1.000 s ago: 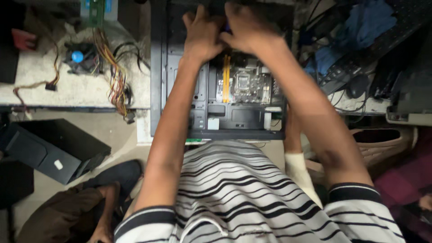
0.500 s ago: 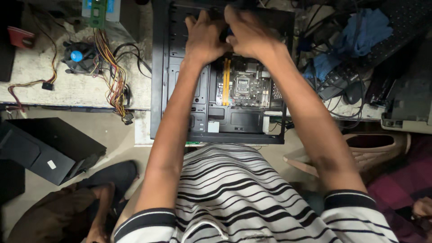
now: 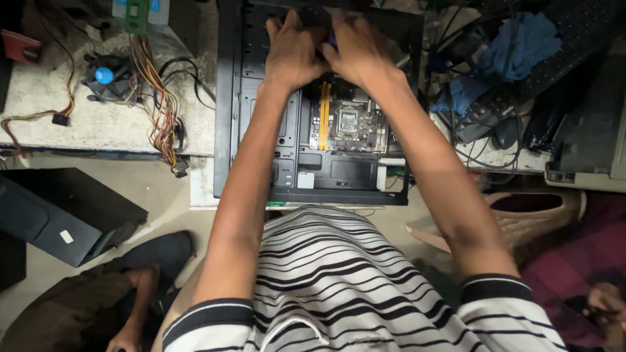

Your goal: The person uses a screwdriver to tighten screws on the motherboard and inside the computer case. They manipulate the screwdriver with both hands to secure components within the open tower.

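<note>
Both hands have crept slightly toward the case's [image 3: 228, 98] far end since half a second ago; the view has shifted a little, nothing else changed. Left hand [image 3: 291, 53] and right hand [image 3: 357, 49] press side by side over the motherboard's [image 3: 349, 124] top edge, fingers curled down. Whatever they grip is hidden beneath them, so a pinch can't be told; a blue bit [image 3: 333, 40] peeks between.

Open case interior [image 3: 339, 173] beside cable-cluttered bench [image 3: 98, 124].
</note>
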